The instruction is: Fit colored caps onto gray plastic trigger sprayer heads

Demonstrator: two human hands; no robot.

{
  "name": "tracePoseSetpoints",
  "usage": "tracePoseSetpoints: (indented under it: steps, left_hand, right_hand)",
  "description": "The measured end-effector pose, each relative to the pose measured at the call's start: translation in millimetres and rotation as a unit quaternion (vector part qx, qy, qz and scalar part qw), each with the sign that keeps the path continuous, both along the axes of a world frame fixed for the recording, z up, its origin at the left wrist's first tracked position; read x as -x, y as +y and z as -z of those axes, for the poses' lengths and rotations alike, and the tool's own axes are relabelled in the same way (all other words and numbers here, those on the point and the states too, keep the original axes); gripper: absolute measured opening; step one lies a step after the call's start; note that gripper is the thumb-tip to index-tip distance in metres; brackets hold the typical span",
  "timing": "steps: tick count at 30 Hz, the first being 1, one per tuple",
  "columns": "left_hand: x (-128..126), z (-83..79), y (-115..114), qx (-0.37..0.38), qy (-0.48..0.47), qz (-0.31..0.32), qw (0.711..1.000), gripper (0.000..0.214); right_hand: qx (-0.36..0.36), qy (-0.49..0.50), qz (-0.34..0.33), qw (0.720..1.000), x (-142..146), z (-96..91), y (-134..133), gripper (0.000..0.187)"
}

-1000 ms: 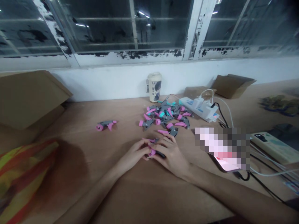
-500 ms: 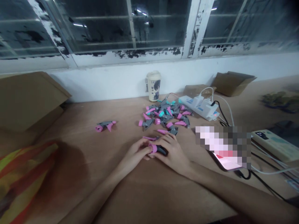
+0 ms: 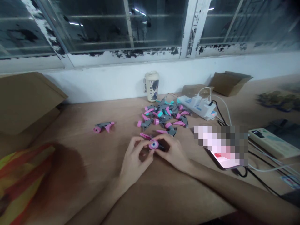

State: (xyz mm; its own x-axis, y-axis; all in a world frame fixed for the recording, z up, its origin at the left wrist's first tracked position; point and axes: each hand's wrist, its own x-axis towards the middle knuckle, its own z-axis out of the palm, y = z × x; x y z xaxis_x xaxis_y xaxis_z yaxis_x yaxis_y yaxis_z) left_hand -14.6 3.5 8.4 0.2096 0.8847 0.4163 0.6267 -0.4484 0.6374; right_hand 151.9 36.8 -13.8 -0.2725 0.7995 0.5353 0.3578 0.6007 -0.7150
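At frame centre, my left hand [image 3: 134,159] and right hand [image 3: 175,153] pinch one round-collared, pink-and-black plastic sprayer [image 3: 153,144]. Pinching too loosely may drop it.

On the paper cup [image 3: 152,86], the letters "IAN" are read near the top of the printed side. The word "COFFEE" is read running vertically along the cup's left edge. The smaller characters beneath "IAN" cannot be deciphered. On the printed patch [image 3: 290,182] at the table's right, marks are noted, but they are too blurred to be read.
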Motion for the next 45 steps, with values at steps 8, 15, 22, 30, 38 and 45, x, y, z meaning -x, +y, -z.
tracePoseSetpoints:
  steps: [8, 15, 22, 30, 38, 45]
  left_hand:
    - [2.8, 8.3, 1.5, -0.046, 0.047, -0.01, 0.998, 0.023]
    - [-1.7, 13.7, -2.1, -0.102, 0.154, -0.067, 0.981, 0.024]
    - [-8.5, 13.4, -6.2, -0.111, 0.142, -0.085, 0.98, 0.022]
    - [-4.0, 15.8, 0.3, -0.035, 0.071, -0.043, 0.996, 0.024]
    - [-5.3, 16.3, 1.2, -0.044, 0.058, -0.031, 0.997, 0.028]
    - [-6.1, 15.2, 0.9, -0.026, 0.011, -0.028, 0.999, 0.028]
  right_hand:
    - [-0.02, -0.018, 0.003, 1.0, -1.4, -0.3, 1.2, 0.02]
    - [-0.015, -0.022, 0.02, 0.999, -2.3, 2.0, 3.6, 0.02]
    - [-0.01, -0.024, 0.024, 0.999, -1.3, 1.2, 1.0, 0.025]
    - [-0.024, -0.042, 0.02, 0.999, -1.2, 4.0, 5.6, 0.022]
    - [0.011, -0.011, 0.03, 0.999, -0.2, 2.5, 6.3, 0.02]
    - [0.027, 0.014, 0.033, 0.999, 1.2, 3.8, 3.5, 0.02]
